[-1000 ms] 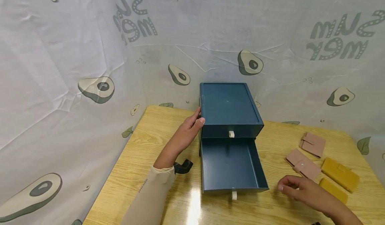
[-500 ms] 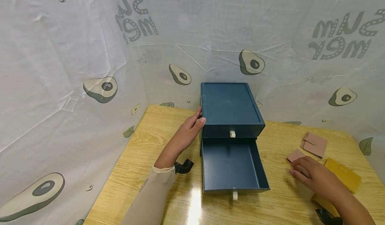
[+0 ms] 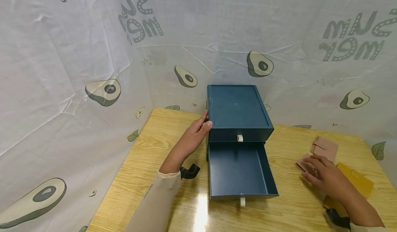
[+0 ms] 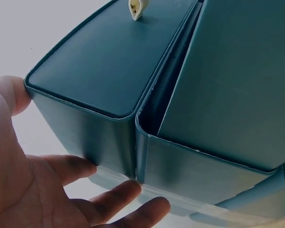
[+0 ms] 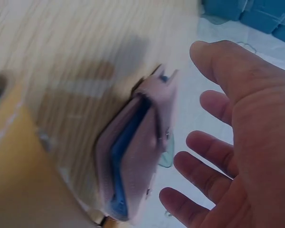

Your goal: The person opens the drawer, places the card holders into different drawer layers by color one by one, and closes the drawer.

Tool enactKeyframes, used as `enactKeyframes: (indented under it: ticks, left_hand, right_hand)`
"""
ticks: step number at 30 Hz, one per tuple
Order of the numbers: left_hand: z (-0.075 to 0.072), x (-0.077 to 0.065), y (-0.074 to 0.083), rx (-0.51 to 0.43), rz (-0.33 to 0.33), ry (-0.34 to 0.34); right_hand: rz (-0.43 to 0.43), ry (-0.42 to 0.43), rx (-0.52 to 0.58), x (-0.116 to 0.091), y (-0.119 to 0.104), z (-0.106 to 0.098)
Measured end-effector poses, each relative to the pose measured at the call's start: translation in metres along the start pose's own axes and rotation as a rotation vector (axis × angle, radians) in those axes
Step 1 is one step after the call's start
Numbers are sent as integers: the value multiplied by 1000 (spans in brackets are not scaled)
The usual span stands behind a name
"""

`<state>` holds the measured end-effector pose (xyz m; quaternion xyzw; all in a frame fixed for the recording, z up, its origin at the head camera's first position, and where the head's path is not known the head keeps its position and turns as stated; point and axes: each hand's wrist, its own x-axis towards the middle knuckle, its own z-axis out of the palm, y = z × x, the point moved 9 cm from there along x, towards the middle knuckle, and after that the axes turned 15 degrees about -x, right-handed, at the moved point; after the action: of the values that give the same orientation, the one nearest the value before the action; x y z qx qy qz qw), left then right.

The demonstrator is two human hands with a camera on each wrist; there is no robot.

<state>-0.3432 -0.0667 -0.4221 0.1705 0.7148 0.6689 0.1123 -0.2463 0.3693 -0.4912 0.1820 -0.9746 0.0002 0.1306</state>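
Done: drawer pulled out. Outstanding, apparently: four wallets, all on the desk. Left hand, fingers spread, touches the cabinet; right hand, fingers apart, is over the nearer pink wallet, not gripping.

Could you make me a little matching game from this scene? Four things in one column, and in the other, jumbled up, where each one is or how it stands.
Things:
1. left hand
2. right hand
3. upper drawer
4. lower drawer

Places and states:
A. pulled out
B. by a pink wallet
C. at the cabinet's side
D. pushed in

Right pairs: 1-C, 2-B, 3-D, 4-A
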Motion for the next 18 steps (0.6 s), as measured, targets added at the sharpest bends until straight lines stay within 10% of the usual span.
enactKeyframes:
  ticks: [18]
  left_hand:
    - [0, 0, -1, 6, -4, 1]
  right_hand:
    - [81, -117, 19, -5, 17, 24]
